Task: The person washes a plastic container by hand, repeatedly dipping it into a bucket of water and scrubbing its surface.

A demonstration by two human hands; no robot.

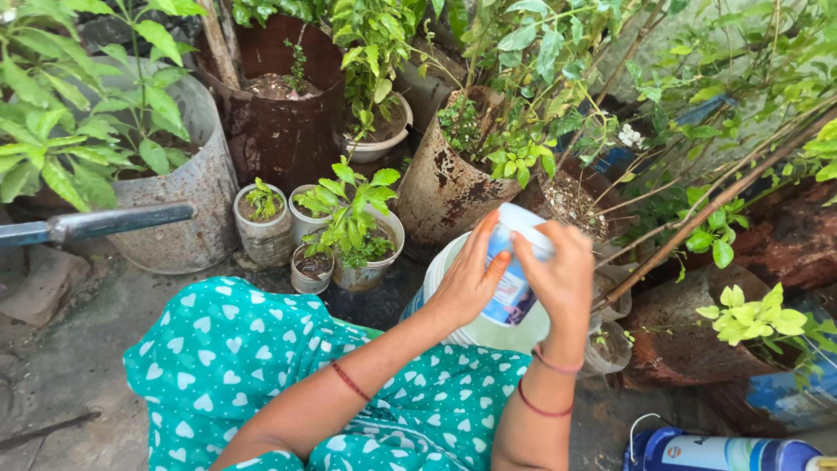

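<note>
Teal fabric printed with white hearts filled the bottom of the frame, draped over the person's lap. Above it, at centre, both hands were closed around 1 small white plastic bottle with a blue label: the left hand cupped its side and the right hand curled over its upper end, where the cap would be, though the cap itself was hidden. Directly beneath the bottle stood a white bucket, its contents not visible. Small potted seedlings sat just left of the bucket, with rusty metal drum planters behind. A blue-and-white container lay at the lower right. As a judgement, the bottle was held tilted above the bucket, so a loosened cap or a slipping grip could drop it or spill its contents.
</note>
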